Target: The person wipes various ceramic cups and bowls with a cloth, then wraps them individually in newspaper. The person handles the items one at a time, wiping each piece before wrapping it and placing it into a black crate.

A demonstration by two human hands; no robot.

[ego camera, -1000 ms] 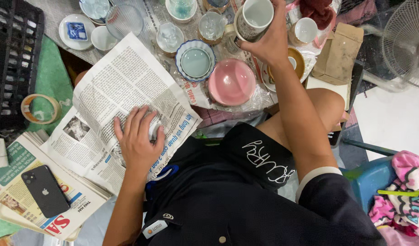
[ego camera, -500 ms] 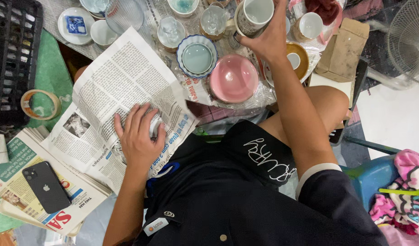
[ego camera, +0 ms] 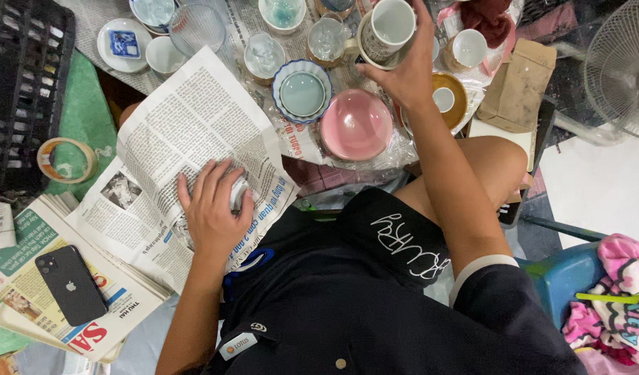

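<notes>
The left hand (ego camera: 214,208) lies spread, fingers curled over a small round cup (ego camera: 237,194) on crinkled newspaper (ego camera: 187,132). The right hand (ego camera: 405,69) grips a glossy white mug (ego camera: 387,29) above a smooth pink bowl (ego camera: 356,125).

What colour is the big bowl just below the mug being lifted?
Pink: the round glossy pink bowl shows best in the head view, beside the right hand.

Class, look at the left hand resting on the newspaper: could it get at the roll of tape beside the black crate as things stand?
Probably yes. The left hand is pressing a small object into the newspaper, so it must let go first. The roll of tape lies uncovered on that side.
</notes>
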